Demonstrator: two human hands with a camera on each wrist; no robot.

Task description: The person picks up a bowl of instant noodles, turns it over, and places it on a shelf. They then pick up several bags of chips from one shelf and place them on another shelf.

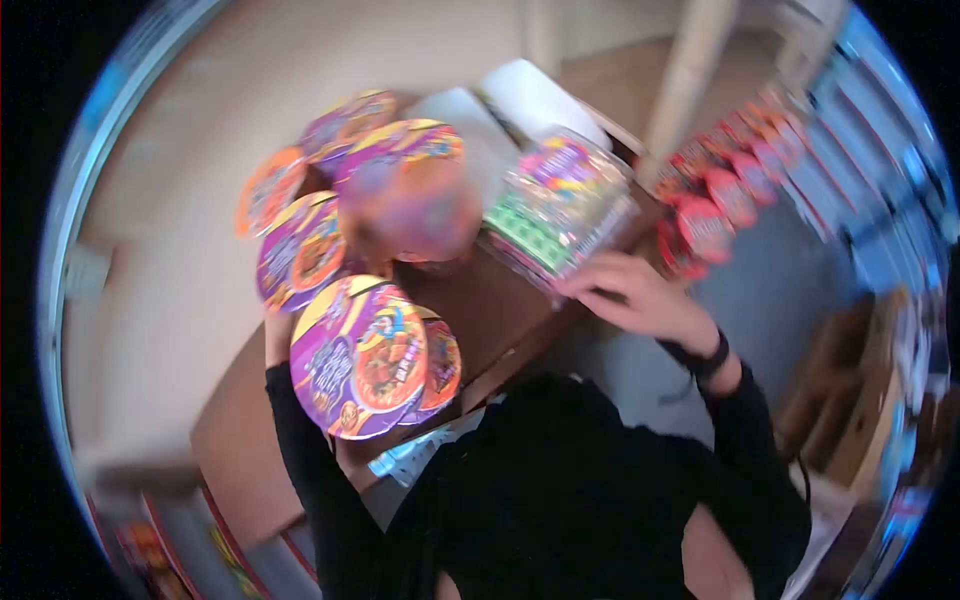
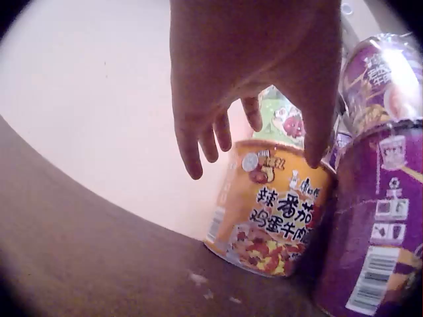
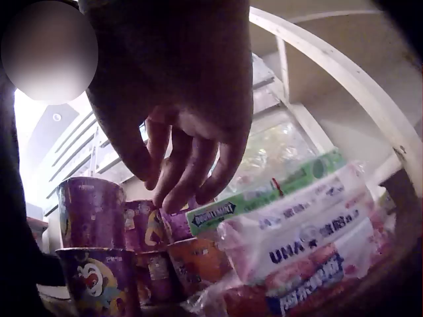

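Observation:
In the head view my left hand (image 1: 279,338) is mostly hidden behind purple instant noodle cups (image 1: 345,355). The left wrist view shows that hand (image 2: 258,72) with fingers spread downward above an orange instant noodle cup (image 2: 274,205); the thumb overlaps the cup's upper right side. A purple noodle cup (image 2: 370,231) stands to its right, another on top of it. My right hand (image 1: 640,295) is at the near corner of stacked candy packs (image 1: 560,200). In the right wrist view its loosely bent fingers (image 3: 178,172) hang empty beside a green Doublemint box (image 3: 264,198) and UHA candy packs (image 3: 310,238).
The brown tabletop (image 1: 490,310) has a curved edge along a pale wall (image 1: 170,250). White box flaps (image 1: 545,100) stand behind the candy. Red and pink containers (image 1: 705,220) are lined up right of a wooden post (image 1: 690,90). Blue shelving (image 1: 850,130) lies beyond.

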